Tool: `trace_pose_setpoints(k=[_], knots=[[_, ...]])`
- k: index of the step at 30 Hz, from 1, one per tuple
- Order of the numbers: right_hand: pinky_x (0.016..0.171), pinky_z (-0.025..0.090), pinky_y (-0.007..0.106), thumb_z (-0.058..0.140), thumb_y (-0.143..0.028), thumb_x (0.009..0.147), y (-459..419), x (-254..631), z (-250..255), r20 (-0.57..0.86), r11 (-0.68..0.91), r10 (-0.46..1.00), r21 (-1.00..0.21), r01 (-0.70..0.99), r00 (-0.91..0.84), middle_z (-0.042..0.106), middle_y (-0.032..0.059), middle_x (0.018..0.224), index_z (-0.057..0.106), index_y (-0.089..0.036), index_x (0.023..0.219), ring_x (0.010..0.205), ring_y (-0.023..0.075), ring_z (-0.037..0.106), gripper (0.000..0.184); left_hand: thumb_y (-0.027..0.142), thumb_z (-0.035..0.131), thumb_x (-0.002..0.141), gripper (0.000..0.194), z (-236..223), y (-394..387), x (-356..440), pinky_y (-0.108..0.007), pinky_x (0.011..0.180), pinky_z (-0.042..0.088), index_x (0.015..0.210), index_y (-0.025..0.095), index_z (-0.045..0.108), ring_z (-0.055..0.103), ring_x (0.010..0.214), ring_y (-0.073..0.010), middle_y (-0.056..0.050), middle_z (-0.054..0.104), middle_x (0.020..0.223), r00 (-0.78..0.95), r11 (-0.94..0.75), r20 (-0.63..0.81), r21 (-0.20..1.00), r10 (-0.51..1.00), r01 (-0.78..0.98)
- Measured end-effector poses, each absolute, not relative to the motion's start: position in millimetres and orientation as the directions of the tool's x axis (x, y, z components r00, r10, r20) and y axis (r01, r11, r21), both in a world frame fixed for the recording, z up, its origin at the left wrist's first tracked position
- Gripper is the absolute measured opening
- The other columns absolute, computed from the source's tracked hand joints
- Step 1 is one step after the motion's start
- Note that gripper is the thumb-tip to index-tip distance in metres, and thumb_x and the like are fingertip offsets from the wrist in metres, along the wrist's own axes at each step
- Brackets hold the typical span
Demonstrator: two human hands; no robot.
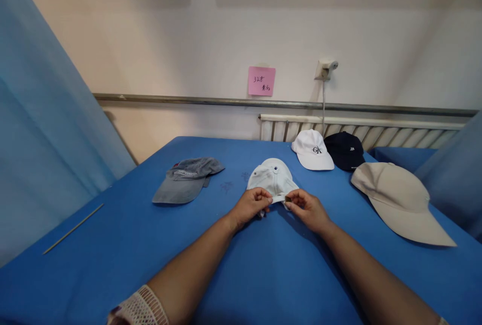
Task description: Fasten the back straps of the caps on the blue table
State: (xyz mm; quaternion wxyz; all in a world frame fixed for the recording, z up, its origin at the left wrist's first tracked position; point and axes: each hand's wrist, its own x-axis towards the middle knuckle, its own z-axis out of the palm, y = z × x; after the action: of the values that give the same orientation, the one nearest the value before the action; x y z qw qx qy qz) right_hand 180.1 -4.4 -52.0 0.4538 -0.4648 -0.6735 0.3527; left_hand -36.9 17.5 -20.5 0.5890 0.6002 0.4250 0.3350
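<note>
Inspecting from the near edge outward, I record a lace-trimmed cuff point(141, 307) on the left arm. Well left of the hands lies a thin stick point(73, 229). The left hand point(250, 206) pinches the strap point(277, 199) of a pale cap point(268, 178); the right hand point(311, 211) pinches it beside a dark buckle point(287, 199). That cap sits on the blue table point(233, 285), just ahead of and between both hands. Right of the right hand rests a beige cap point(402, 194). Left of the left hand, a grey cap point(184, 182) bears lettering I cannot read; faint table markings point(227, 187) nearby are likewise illegible. Beyond the right hand, a white cap point(311, 149) carries a monogram, CK or GK, beside a dark cap point(342, 149) whose small mark is unreadable. Farthest ahead, a pink note point(261, 81) reads "32", plus characters I cannot decipher.
</note>
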Motion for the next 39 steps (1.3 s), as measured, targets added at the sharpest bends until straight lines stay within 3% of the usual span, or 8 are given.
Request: trace_pose_setpoints(k=[10, 39], knots=[[0.065, 0.05, 0.027, 0.067, -0.036, 0.078, -6, 180, -48, 0.287, 0.319, 0.945, -0.915, 0.249, -0.155, 0.066, 0.0018, 0.079, 0.066, -0.02, 0.094, 0.069, 0.0147, 0.061, 0.023, 0.042, 0.071, 0.072, 0.035, -22, 17, -37, -0.019, 0.046, 0.036, 0.089, 0.013, 0.06, 0.05, 0.048, -0.0077, 0.0, 0.061, 0.062, 0.423, 0.044, -0.093, 0.991, 0.901, 0.125], [0.071, 0.052, 0.03, 0.064, -0.032, 0.081, -10, 185, -41, 0.38, 0.424, 0.906, -0.816, 0.393, -0.188, 0.066, 0.0031, 0.084, 0.066, -0.02, 0.099, 0.074, 0.0164, 0.062, 0.021, 0.046, 0.068, 0.076, 0.036, -26, 17, -39, -0.021, 0.05, 0.035, 0.087, 0.013, 0.063, 0.05, 0.051, -0.0082, 0.0, 0.061, 0.064, 0.497, -0.038, -0.046, 0.987, 0.867, 0.158]])
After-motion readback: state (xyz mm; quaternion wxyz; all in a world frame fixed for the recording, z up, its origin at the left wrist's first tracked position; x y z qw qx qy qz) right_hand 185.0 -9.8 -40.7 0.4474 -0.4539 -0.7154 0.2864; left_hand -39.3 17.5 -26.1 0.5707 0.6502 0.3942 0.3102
